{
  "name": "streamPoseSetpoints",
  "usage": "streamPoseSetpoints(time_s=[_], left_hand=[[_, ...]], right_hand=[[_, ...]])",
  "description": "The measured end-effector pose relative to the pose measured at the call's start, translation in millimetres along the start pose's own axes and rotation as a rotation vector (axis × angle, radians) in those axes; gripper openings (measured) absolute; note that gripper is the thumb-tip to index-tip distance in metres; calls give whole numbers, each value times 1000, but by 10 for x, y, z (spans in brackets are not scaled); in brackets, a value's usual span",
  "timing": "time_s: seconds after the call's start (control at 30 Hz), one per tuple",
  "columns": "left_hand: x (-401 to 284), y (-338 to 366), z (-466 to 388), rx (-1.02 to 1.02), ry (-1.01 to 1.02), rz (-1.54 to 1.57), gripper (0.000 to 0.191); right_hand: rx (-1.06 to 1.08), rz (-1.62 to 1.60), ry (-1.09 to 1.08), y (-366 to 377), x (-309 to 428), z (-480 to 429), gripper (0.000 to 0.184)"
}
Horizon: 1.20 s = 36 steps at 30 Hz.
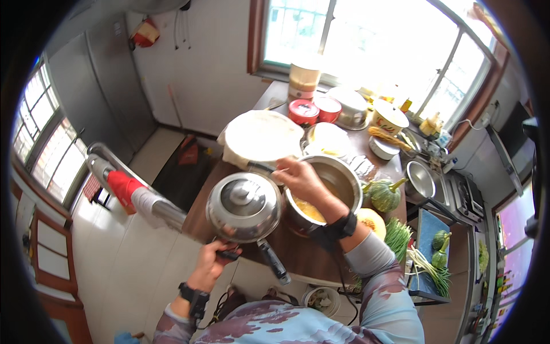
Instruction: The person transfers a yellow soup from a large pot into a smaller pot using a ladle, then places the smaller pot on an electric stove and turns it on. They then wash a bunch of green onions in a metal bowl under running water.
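Below me stands a steel pot with a domed lid (244, 206), which has a glass window and a metal knob. My left hand (210, 262) grips a black handle at its near side; a second, long black handle (273, 262) points towards me. My right hand (303, 180) reaches over a deep open steel pot (355, 189) with yellowish contents at the bottom. Its bent fingers meet the end of another black handle (260, 167) behind the lidded pot. Whether they hold it or only touch it is unclear.
A cloth-covered round vessel (262, 135) stands beyond. A green squash (384, 195), a cut pumpkin (371, 220) and green stalks (397, 236) lie right. Red-lidded tubs (304, 109) stand further back. A waste bucket (322, 301) sits on the floor; a metal rail (163, 210) stands left.
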State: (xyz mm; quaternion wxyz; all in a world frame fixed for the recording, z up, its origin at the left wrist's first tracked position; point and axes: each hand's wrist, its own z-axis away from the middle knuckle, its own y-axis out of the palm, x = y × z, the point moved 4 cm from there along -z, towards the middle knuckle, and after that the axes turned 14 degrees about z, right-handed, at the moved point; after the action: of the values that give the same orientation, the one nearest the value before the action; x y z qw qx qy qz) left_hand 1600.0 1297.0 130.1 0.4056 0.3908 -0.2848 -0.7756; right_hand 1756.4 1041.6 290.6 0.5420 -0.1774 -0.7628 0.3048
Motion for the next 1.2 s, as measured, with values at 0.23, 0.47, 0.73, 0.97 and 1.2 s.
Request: streamPoseSetpoints(time_s=[0.23,0.47,0.73,0.97,1.2], left_hand=[[-462,-422,433,92,-35,-125,48],[-771,-948,775,101,-194,-217,50],[-602,-580,1085,248,-286,-406,50],[385,354,1455,415,-464,-521,18],[2394,1191,2158,652,-646,-698,31]], right_hand=[[-59,159,-27,364,408,547,45],[85,80,371,1005,116,1034,57],[-290,-377,605,912,-82,2129,32],[-584,-496,656,-198,81,3798,22],[-902,-345,697,-1457,78,6100,16]])
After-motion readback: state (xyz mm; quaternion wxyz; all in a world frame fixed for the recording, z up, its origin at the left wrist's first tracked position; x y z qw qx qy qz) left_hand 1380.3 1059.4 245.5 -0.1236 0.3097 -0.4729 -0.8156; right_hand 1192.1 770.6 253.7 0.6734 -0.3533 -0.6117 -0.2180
